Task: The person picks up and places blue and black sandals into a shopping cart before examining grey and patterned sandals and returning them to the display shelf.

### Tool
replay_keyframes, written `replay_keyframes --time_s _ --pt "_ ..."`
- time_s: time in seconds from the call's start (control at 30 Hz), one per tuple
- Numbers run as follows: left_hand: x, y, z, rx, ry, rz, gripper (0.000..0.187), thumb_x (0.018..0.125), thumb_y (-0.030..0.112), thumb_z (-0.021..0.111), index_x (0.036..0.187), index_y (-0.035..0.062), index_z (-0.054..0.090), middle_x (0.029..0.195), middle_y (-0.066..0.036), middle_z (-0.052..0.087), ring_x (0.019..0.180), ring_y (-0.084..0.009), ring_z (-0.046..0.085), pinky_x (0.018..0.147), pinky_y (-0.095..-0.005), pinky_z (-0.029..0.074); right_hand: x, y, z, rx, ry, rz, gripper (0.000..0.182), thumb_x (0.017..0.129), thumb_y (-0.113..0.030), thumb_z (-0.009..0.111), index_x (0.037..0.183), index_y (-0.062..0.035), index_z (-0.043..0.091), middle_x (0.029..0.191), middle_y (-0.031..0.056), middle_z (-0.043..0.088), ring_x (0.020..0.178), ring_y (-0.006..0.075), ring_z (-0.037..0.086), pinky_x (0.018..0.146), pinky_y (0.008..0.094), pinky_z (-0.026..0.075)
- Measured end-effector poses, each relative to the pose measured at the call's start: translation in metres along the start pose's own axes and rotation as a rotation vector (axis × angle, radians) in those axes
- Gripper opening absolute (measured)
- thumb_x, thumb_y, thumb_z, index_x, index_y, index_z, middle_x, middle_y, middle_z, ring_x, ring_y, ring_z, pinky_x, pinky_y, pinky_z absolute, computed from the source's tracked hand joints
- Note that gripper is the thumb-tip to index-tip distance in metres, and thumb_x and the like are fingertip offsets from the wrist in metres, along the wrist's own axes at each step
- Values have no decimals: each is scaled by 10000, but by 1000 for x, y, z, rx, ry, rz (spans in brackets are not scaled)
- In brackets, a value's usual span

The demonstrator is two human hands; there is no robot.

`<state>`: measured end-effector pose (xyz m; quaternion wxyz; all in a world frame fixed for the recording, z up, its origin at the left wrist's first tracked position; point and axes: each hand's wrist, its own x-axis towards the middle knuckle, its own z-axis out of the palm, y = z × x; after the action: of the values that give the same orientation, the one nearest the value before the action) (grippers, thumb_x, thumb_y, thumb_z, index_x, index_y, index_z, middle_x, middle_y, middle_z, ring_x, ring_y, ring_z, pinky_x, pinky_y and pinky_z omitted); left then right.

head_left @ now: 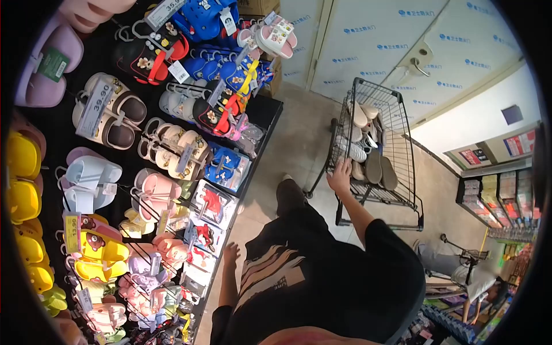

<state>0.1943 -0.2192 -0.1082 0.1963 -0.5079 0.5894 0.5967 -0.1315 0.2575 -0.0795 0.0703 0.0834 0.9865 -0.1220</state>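
My right hand [340, 173] grips the near side edge of a black wire shopping cart [409, 167]. Inside the cart, close to that hand, lie several shoes and slippers, among them a grey-brown pair [380, 170] and pale ones [360, 118]. My left hand [231, 254] hangs low beside the shoe display, its fingers loosely apart and holding nothing. Nearest to it are packaged items with red pictures [205, 237] at the display's edge.
Racks of colourful clogs and slippers [167, 146] fill the left side. Ahead stand pale doors with a metal handle [421, 64]. Grey floor [260, 190] runs between display and cart. At the lower right, another person [478, 283] is near stocked shelves [500, 198].
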Motion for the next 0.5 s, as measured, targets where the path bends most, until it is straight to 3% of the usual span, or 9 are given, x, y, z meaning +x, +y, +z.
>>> replay_keyframes --time_s 0.07,0.1,0.17,0.23,0.27,0.3,0.37,0.4,0.5 --pt "18 -26 -2 3 -27 -79 457 887 149 651 1321 36 561 1101 -112 678 910 -220 666 721 -345 544 1 10 -4 166 47 -4 952 807 -303 723 1523 -18 165 1578 312 79 1429 513 166 1111 563 308" --pt "12 -21 3 -9 -17 -80 457 887 149 651 1321 36 561 1101 -112 678 910 -220 666 721 -345 544 -1 10 -13 137 -45 58 958 797 -296 739 1526 -40 173 1587 297 68 1453 486 128 1132 554 270" --pt "-3 1 6 387 -126 86 423 861 115 687 1268 33 603 1076 -136 696 927 -231 684 739 -355 557 1 4 -23 70 -71 104 944 778 -282 754 1510 -35 212 1593 282 68 1460 475 117 1153 549 223" --pt "38 -41 1 541 -77 288 434 826 84 719 1246 41 620 1064 -155 702 924 -232 697 752 -349 562 16 2 -20 -14 83 -18 915 760 -262 766 1490 -22 268 1601 267 64 1469 465 88 1163 559 184" --pt "53 -53 1 620 -39 386 441 808 69 735 1235 45 628 1058 -165 705 922 -233 703 759 -346 565 29 -17 -43 -65 158 -104 836 771 -206 752 1453 10 318 1564 296 161 1438 471 187 1150 525 241" --pt "52 -41 3 650 -21 358 456 794 65 745 1235 50 629 1063 -167 705 927 -236 705 762 -347 565 52 -27 -40 -58 146 -114 836 771 -206 752 1453 10 318 1564 296 161 1438 471 187 1150 525 241" --pt "57 -4 11 737 19 292 503 753 55 774 1235 68 632 1078 -173 704 940 -244 709 773 -348 567 103 -49 -32 495 59 -192 733 801 -142 712 1414 34 351 1489 316 290 1388 461 290 1121 481 306" --pt "38 53 26 634 -9 93 581 694 -13 765 1251 78 626 1105 -177 697 957 -257 706 768 -333 564 130 -72 -30 509 151 -250 611 832 -74 675 1368 30 402 1340 274 470 1258 406 481 1052 447 396" --pt "44 121 54 487 12 203 610 677 -38 705 1269 78 616 1143 -191 685 1045 -273 678 800 -347 556 205 -159 -63 922 -179 -255 444 908 -94 636 1302 37 478 1189 183 615 1079 280 635 953 364 483"
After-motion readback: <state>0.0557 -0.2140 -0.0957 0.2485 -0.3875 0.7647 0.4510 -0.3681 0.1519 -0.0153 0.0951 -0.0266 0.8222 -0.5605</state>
